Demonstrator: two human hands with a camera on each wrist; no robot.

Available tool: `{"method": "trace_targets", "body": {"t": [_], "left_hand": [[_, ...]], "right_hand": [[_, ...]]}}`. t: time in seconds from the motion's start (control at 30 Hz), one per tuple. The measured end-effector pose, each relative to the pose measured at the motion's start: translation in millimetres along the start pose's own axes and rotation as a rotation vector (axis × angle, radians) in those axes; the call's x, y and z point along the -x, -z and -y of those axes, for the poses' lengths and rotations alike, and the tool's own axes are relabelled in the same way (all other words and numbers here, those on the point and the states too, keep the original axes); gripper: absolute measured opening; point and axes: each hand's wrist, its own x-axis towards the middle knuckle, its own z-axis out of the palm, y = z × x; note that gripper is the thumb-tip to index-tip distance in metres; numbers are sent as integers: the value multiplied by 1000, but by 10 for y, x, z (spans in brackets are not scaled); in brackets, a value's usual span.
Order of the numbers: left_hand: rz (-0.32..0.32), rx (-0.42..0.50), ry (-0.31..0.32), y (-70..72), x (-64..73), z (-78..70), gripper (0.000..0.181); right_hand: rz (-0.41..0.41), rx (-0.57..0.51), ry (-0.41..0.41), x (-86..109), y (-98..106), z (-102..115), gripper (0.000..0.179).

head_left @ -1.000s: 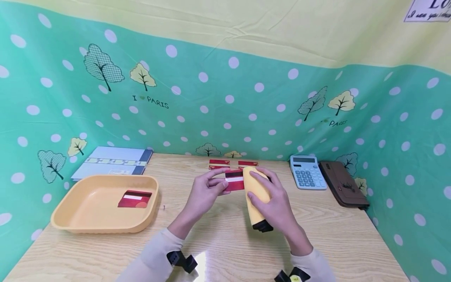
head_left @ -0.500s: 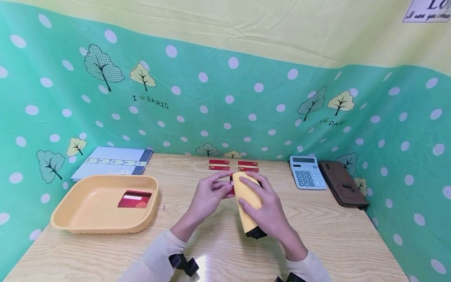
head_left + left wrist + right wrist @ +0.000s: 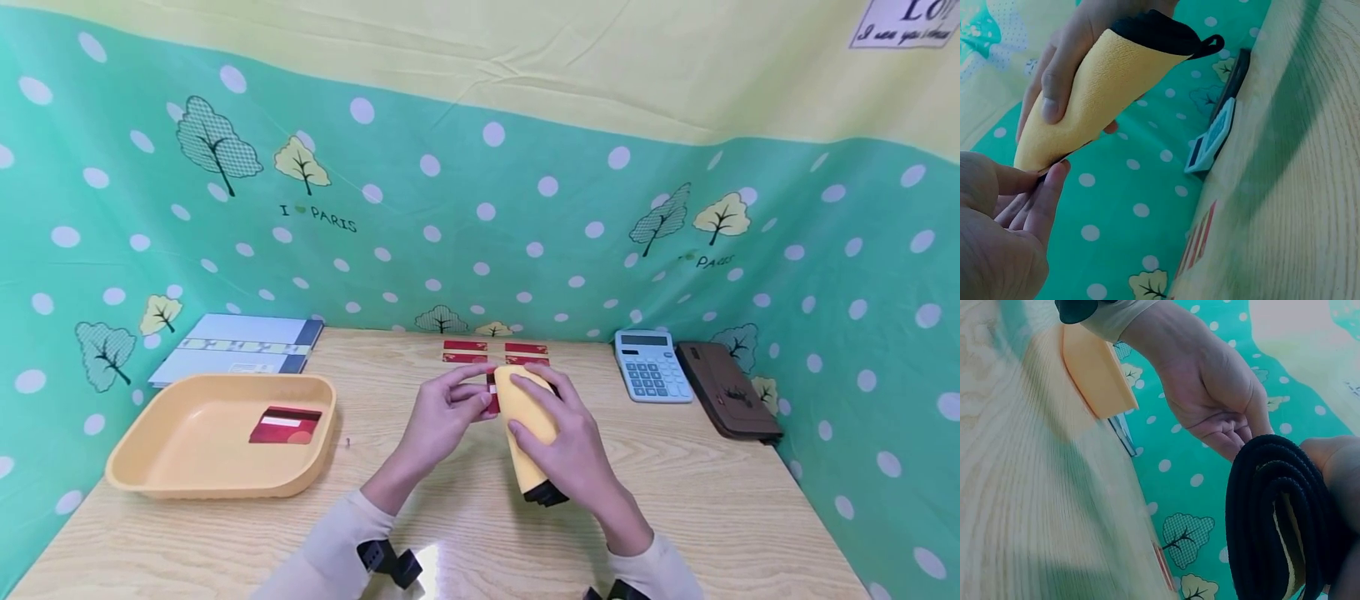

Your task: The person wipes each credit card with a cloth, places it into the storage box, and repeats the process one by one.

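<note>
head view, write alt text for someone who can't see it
A right hand holds a yellow cloth against a red card pinched in the left hand, above a wooden table. At left, a tray holds another card, with a blue book behind it; behind the hands lie more red cards, and at right a calculator and a brown case.

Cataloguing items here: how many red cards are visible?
4: a card in the peach tray, two cards on the table's far side, one card pinched by the left hand, partly covered by the yellow cloth. More could be hidden.
</note>
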Motion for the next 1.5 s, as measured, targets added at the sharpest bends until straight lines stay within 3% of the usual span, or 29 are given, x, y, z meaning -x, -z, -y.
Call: {"method": "trace_targets", "body": {"t": [0.23, 0.53, 0.87, 1.1, 1.3, 1.5], "left_hand": [[-13, -18, 7, 36, 8, -45, 41], [-11, 21, 12, 82, 7, -98, 42], [-12, 36, 70, 140, -17, -132, 45], [-31, 19, 51, 218, -11, -190, 45], [-50, -25, 50, 382, 27, -227, 44], [-78, -124, 48, 706, 125, -298, 44]], "right_hand": [[-24, 3, -45, -28, 77, -37, 61], [-71, 13, -99, -69, 184, -143, 61], [-137, -10, -86, -96, 306, -273, 60], [-135, -21, -117, -94, 335, -313, 59], [-134, -21, -137, -90, 361, -328, 58], [-130, -33, -138, -90, 368, -347, 58]]}}
